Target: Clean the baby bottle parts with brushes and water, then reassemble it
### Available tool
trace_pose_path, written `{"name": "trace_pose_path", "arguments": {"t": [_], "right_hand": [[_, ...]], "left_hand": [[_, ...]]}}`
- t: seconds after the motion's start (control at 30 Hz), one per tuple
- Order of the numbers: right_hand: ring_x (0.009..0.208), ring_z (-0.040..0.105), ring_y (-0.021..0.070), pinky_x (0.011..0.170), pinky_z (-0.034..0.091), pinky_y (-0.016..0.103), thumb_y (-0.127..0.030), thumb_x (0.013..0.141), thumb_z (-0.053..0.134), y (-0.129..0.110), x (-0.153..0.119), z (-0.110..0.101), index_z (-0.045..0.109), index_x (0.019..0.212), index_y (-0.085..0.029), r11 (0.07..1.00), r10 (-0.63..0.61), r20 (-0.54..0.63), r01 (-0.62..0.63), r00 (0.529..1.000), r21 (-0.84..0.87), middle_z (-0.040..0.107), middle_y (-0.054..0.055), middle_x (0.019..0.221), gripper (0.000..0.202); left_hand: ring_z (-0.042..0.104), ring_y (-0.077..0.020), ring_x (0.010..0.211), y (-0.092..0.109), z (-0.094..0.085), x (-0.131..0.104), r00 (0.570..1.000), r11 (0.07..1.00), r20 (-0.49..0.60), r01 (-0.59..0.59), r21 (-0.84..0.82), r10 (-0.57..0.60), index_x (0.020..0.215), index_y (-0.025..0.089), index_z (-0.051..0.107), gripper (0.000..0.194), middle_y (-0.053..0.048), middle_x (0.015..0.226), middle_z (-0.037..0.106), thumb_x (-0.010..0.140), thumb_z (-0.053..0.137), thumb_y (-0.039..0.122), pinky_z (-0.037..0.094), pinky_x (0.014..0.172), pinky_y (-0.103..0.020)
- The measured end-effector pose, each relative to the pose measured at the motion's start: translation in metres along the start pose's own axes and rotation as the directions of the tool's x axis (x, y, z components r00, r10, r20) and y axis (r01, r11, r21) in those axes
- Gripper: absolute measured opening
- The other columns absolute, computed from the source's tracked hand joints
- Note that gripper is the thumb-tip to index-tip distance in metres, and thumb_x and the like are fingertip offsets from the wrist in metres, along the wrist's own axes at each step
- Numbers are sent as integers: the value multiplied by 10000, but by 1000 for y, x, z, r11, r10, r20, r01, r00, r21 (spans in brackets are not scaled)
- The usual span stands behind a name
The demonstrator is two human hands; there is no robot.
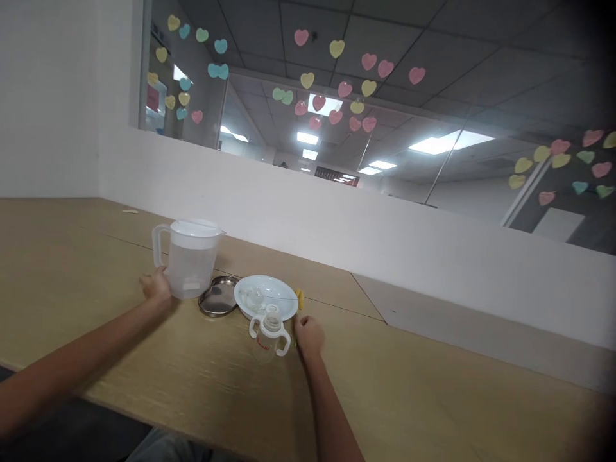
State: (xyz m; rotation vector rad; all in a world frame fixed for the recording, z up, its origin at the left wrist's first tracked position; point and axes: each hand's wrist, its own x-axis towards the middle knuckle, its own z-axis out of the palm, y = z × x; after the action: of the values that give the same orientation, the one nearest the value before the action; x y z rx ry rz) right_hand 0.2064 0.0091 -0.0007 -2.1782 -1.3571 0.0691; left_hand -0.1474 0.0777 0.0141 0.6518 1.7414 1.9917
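A clear plastic pitcher (pixel 190 256) with a white lid stands on the wooden table (pixel 433 398). My left hand (pixel 156 287) rests against its lower left side, below the handle. To its right lies a white plate (pixel 283 308) with small clear parts on it. In front of the plate stands a clear baby bottle (pixel 269 333) with two white handles and no cap. My right hand (pixel 308 335) sits just right of the bottle, next to its right handle, fingers curled; whether it grips the handle is unclear.
A small metal dish (pixel 217 299) lies between pitcher and plate. A small yellow object (pixel 300 296) peeks out behind the plate. A low white partition (pixel 385 237) runs behind the table, with a glass pane covered in heart stickers above it.
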Motion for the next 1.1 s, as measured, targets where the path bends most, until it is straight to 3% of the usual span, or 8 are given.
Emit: {"name": "trace_pose_path", "arguments": {"t": [0.13, 0.17, 0.2, 0.27, 0.37, 0.47, 0.67, 1.1], "right_hand": [[798, 618, 254, 654, 375, 289, -468, 810, 496, -1, -1, 3, 646, 733, -145, 991, -86, 51, 90, 995, -95, 663, 141, 806, 364], [802, 618, 253, 653, 374, 288, -432, 808, 509, 0, 0, 4, 645, 741, -146, 989, -94, 61, 100, 994, -106, 663, 139, 813, 324], [803, 618, 250, 650, 373, 285, -395, 807, 516, 1, 1, 4, 644, 747, -148, 988, -97, 70, 105, 993, -113, 663, 135, 818, 284], [801, 618, 243, 638, 370, 277, -343, 807, 515, 2, 2, 4, 641, 748, -151, 987, -93, 80, 102, 992, -121, 664, 127, 820, 237], [785, 619, 233, 617, 362, 267, -338, 818, 492, 3, 3, 3, 637, 743, -157, 989, -76, 82, 86, 994, -122, 663, 118, 806, 243], [769, 618, 229, 598, 355, 262, -351, 817, 492, 3, 3, 3, 634, 739, -164, 991, -69, 81, 78, 994, -112, 664, 110, 789, 247], [759, 613, 225, 591, 346, 259, -333, 813, 493, 3, 3, 3, 634, 721, -160, 995, -65, 76, 70, 995, -76, 660, 107, 776, 241], [673, 593, 208, 526, 320, 253, -327, 879, 349, 6, 5, -9, 597, 798, -156, 982, 111, -136, -87, 985, 168, 650, 93, 744, 312]], "left_hand": [[487, -253, 1088, -4, -23, -58, 971, 981, 141, -194, -22, 196, 1117, 232, 493, 435, -61, 1164, 529, 713, 529, 390, 398, 910, -370], [514, -234, 1058, 0, -23, -71, 825, 912, 401, -404, -72, 397, 1085, 240, 524, 368, -53, 1119, 566, 758, 488, 406, 410, 899, -345], [542, -223, 1013, 6, -21, -82, 591, 809, 620, -574, -127, 516, 1017, 244, 571, 304, -47, 1037, 611, 798, 439, 409, 408, 898, -336], [572, -212, 929, 24, -9, -99, 198, 561, 833, -813, -155, 517, 916, 247, 633, 263, -42, 904, 657, 834, 414, 367, 388, 894, -340], [604, -212, 818, 48, 24, -112, -1, 237, 927, -967, -97, 375, 791, 202, 664, 341, -70, 773, 669, 873, 352, 313, 399, 820, -336], [623, -232, 775, 56, 55, -117, -1, 63, 961, -998, -19, 276, 786, 158, 678, 368, -131, 808, 677, 875, 337, 264, 418, 724, -327], [628, -276, 761, 42, 83, -115, 18, -2, 983, -1000, 19, 181, 603, 127, 670, 219, -176, 705, 671, 744, 564, 258, 412, 751, -374], [612, -204, 856, 38, 70, -116, 125, 214, 914, -976, 43, 385, 852, 188, 668, 186, -75, 873, 689, 819, 496, 251, 397, 796, -308]]}}
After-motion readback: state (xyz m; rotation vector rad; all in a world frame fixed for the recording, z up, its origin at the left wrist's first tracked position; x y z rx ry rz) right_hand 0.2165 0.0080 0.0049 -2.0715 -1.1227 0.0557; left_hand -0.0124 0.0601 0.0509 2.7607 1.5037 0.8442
